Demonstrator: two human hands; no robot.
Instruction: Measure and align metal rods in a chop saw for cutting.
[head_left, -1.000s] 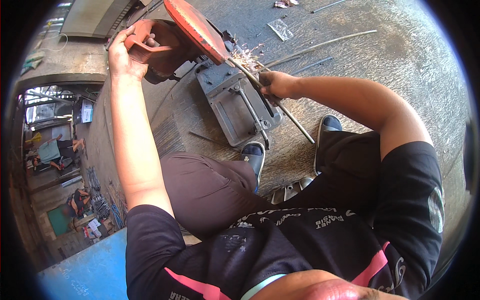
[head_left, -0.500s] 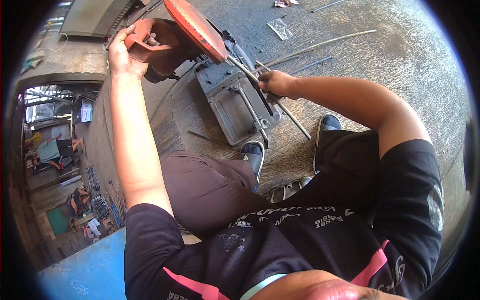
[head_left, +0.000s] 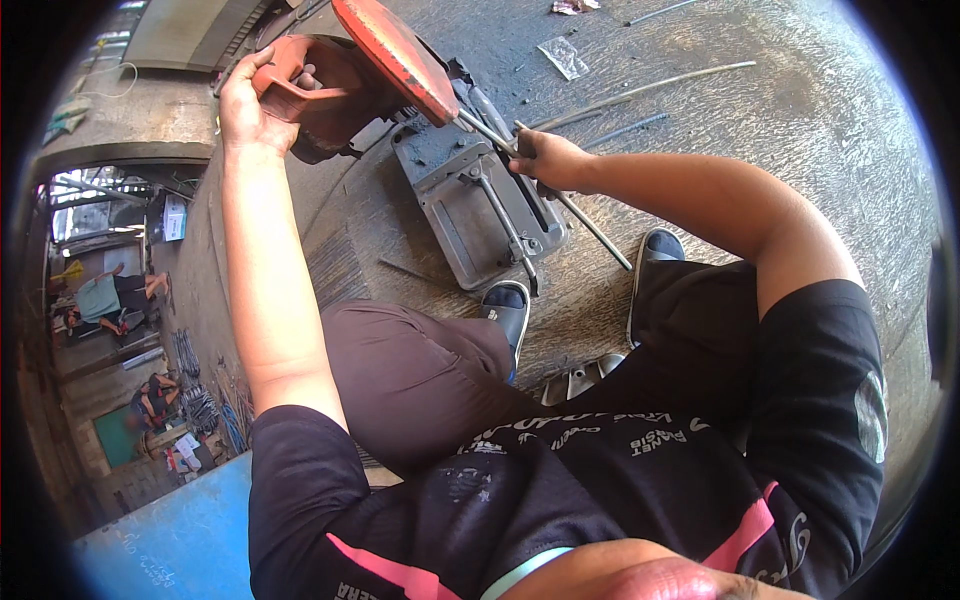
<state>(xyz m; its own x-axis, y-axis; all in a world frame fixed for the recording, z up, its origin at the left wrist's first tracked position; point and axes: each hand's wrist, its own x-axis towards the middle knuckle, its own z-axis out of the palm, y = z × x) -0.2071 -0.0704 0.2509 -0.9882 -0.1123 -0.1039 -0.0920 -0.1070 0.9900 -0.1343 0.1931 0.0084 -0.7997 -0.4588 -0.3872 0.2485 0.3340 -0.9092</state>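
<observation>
Two hands engaged, both with fingers curled. Left hand (head_left: 252,108): fingers wrapped round the red handle (head_left: 290,100) of a cut-off saw, fingertips showing inside its opening. The palm sits on the outer side, presumably so the arm can govern the height of the saw head. Right hand (head_left: 556,162): fingers bent over a thin metal rod (head_left: 597,233), gripping it partway along; exact thumb placement cannot be told. Likely reason for this hold: it steadies the rod and keeps the fingers apart from the wheel guard (head_left: 395,60).

Rod position: slanting over the saw's grey base (head_left: 463,238), upper end at the guard's lower edge, lower end free near the right sandal (head_left: 660,245). Contact with the wheel is hidden. No sparks visible. The clamp screw (head_left: 495,208) lies along the base beside the rod, which appears to be secured by hand rather than by it.

Further out: a long rod (head_left: 680,80) and a ribbed bar (head_left: 637,128) on the floor beyond the right hand; a clear plastic wrapper (head_left: 563,58) farther off. Left sandal (head_left: 506,312) beside the base, the two feet apart, probably for balance.
</observation>
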